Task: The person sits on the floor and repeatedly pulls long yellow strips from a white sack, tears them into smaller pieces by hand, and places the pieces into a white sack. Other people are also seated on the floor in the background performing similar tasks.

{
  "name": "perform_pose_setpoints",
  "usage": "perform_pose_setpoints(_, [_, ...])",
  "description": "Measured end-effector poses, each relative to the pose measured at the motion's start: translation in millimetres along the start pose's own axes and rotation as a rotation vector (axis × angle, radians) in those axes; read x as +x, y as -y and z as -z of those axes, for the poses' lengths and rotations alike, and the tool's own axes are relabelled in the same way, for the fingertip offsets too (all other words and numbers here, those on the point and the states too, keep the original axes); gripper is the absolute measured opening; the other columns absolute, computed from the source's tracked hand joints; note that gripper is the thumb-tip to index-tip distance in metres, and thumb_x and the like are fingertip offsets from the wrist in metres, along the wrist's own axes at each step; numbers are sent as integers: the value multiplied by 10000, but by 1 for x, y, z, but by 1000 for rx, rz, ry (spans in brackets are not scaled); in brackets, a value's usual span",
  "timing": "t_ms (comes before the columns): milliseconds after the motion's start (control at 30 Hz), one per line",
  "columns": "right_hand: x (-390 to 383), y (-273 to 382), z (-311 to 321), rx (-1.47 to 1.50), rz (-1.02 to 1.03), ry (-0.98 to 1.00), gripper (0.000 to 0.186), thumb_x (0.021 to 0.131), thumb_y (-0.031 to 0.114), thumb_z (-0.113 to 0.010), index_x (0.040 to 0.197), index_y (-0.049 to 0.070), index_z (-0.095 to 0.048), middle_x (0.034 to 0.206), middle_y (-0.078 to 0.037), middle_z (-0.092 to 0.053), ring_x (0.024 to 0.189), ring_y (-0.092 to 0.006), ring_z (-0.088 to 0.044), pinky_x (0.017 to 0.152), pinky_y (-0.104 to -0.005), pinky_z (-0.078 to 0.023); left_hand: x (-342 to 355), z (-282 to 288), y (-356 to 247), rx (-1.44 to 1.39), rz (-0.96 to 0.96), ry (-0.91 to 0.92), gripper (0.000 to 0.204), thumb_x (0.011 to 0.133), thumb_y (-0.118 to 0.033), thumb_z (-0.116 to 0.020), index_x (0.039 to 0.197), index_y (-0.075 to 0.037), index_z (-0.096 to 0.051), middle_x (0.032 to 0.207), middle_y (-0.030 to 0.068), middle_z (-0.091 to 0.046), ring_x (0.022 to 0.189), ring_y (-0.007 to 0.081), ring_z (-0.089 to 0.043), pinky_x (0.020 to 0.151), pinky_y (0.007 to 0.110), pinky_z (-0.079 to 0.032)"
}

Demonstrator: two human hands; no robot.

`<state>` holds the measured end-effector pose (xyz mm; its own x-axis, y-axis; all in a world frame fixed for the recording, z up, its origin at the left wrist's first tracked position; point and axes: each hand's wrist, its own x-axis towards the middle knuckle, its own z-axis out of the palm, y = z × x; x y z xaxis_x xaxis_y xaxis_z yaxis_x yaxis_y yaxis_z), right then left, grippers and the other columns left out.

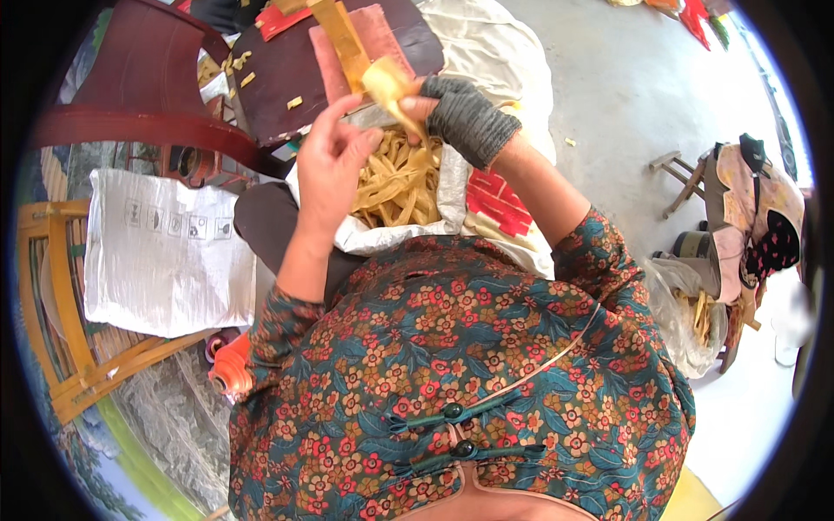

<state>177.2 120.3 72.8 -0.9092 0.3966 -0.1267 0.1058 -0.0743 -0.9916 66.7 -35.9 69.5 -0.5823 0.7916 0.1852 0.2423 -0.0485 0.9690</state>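
A pale yellow, curled strip (388,85) is held by my right hand (447,113), which wears a grey fingerless glove. Beside it my bare left hand (330,161) is raised, thumb and index finger apart; whether a fingertip touches the strip I cannot tell. Just beyond the strip, a yellowish wooden slat (340,39) lies over a pink cloth (388,39) on a dark red seat (269,82). Below both hands, a white sack (452,187) stands open in front of me, filled with a tangle of tan-yellow strips (395,187).
Small yellow bits (294,102) are scattered over the dark red seat. To the left are a dark red chair (148,126), a white sack (165,252) and a bamboo chair (65,295). An orange bottle (230,369) is near my left elbow; a stool with clothes (751,200) stands right.
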Motion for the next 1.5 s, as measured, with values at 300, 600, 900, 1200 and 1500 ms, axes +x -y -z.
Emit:
perform_pose_setpoints(300, [12, -24, -26, -507, 510, -12, 319, 803, 300, -573, 998, 50, -608, 772, -137, -610, 738, -250, -599, 701, -336, -462, 22, 8, -1, -257, 230, 58, 98, 796, -102, -668, 756, -42, -601, 607, -49, -538, 468, 1, -411, 410, 145, -296])
perform_pose_setpoints(600, [23, -7, -15, -533, 380, -268, 248, 818, 260, -589, 998, 94, -631, 812, -133, -615, 749, -273, -583, 662, -347, -454, 33, -6, -8, -250, 73, -144, 166, 856, -177, -607, 906, -19, -620, 711, 2, -597, 602, 45, -510, 560, 170, -420])
perform_pose_setpoints(900, [8, -21, -33, -845, 798, 8, 209, 699, 138, -600, 907, 138, -599, 879, -73, -585, 823, -274, -560, 738, -385, -447, 12, 7, 33, -967, 777, 233, 393, 940, -392, -382, 1111, -62, -507, 912, 65, -625, 767, 171, -615, 697, 302, -493])
perform_pose_setpoints(1200, [-11, 6, -59, -250, 405, -42, 202, 844, 252, -572, 844, 51, -597, 734, -102, -571, 715, -250, -561, 668, -334, -440, 6, 11, 18, -801, 639, 279, 342, 923, -250, -442, 1226, -92, -431, 996, 7, -557, 809, 144, -571, 689, 295, -487])
perform_pose_setpoints(1500, [3, -8, -59, -322, 456, -147, 258, 906, 248, -463, 835, 7, -523, 682, -129, -504, 710, -261, -536, 641, -363, -400, 2, 24, -35, 868, -7, 250, 247, 837, -98, -452, 1058, -58, -553, 782, 32, -582, 735, 165, -569, 680, 315, -467])
